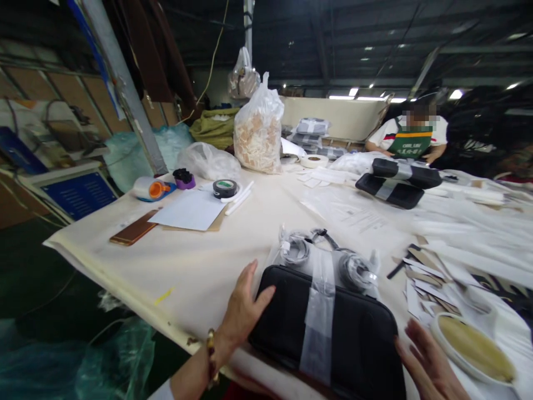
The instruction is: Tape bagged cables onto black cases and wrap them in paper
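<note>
A black bag (362,333) with a clear plastic strip (320,311) around its middle lies at the table's front edge. My left hand (245,305) is at the bag's left side, fingers stretched and thumb over its top edge. On the opposite side my right hand (428,361) is spread at the bag's right edge, partly cut off by the frame. Whether either palm presses on the bag I cannot tell. Just behind the bag sit two coiled grey straps in clear plastic, the left coil (295,249) and the right coil (356,272).
At left lie a phone (135,228), white paper (189,210), a black tape roll (225,189) and an orange tape dispenser (157,190). A stuffed plastic sack (259,133) stands behind. Right are wrapped black bags (391,189), scrap strips (428,283) and a large roll (474,347). A co-worker (412,136) is opposite.
</note>
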`<state>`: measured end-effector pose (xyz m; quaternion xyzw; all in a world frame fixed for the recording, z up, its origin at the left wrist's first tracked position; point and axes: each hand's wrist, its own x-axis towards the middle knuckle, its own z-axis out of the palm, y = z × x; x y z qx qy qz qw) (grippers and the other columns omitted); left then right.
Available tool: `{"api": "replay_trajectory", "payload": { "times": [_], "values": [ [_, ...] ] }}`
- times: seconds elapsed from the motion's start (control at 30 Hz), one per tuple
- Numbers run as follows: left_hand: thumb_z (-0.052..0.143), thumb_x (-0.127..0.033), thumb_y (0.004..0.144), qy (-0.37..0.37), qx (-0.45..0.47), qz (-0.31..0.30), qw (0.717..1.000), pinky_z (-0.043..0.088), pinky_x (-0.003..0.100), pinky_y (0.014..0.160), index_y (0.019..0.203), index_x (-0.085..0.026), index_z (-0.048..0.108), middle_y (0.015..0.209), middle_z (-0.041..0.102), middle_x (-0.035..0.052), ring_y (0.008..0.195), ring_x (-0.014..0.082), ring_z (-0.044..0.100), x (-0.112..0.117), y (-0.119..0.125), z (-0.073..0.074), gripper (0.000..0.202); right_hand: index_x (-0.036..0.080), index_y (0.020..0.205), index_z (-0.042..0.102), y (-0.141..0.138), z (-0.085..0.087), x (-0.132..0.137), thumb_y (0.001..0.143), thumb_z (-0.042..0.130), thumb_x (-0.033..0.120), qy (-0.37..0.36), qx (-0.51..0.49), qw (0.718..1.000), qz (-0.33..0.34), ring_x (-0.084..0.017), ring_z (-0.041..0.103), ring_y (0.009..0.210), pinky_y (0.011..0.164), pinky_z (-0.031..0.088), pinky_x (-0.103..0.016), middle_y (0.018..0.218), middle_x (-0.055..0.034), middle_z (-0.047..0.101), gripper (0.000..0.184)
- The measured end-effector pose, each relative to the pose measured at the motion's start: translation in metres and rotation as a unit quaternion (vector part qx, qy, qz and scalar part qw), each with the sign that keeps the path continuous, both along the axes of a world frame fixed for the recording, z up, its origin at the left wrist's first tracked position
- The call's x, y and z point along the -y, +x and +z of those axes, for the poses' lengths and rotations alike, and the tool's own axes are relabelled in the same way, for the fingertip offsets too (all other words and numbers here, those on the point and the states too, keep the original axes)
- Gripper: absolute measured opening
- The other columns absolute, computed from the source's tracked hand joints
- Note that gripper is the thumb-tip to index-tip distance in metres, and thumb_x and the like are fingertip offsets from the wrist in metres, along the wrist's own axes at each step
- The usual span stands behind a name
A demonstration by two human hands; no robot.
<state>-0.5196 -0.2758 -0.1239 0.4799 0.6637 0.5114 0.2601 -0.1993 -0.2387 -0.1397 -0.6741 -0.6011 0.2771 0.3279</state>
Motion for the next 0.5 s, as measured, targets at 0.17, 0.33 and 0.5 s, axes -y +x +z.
{"api": "replay_trajectory", "payload": {
  "times": [0.17, 0.33, 0.5],
  "values": [
    [0.056, -0.052, 0.078, -0.062, 0.116, -0.072, 0.989, 0.031, 0.041, 0.106, 0.128, -0.011, 0.046, 0.131, 0.051, 0.0141, 0.122, 0.0290, 0.045, -0.027, -0.008, 0.000, 0.066, 0.014, 0.133, 0.043, -0.018, -0.007, -0.008, 0.074, 0.046, 0.067, -0.079, -0.145, 0.986, -0.012, -0.028, 0.031, 0.133, 0.112, 0.021, -0.043, 0.141, -0.0088, 0.042, 0.079],
    [0.065, -0.052, 0.073, -0.081, 0.275, -0.124, 0.950, 0.038, 0.038, 0.101, 0.129, -0.017, 0.047, 0.126, 0.056, 0.0090, 0.117, 0.0282, 0.050, -0.021, -0.003, 0.009, 0.068, 0.025, 0.117, 0.059, -0.019, -0.023, -0.005, 0.071, 0.057, 0.055, -0.043, -0.179, 0.983, -0.011, -0.027, 0.037, 0.130, 0.109, 0.030, -0.041, 0.128, -0.0021, 0.057, 0.055],
    [0.063, -0.048, 0.076, -0.091, 0.300, -0.156, 0.937, 0.041, 0.036, 0.100, 0.130, -0.019, 0.045, 0.125, 0.057, 0.0070, 0.115, 0.0258, 0.053, -0.017, 0.000, 0.015, 0.063, 0.026, 0.125, 0.054, -0.027, -0.015, 0.001, 0.074, 0.056, 0.058, -0.092, -0.253, 0.963, -0.011, -0.027, 0.039, 0.128, 0.106, 0.035, -0.037, 0.132, -0.0010, 0.053, 0.060]
  ]
}}
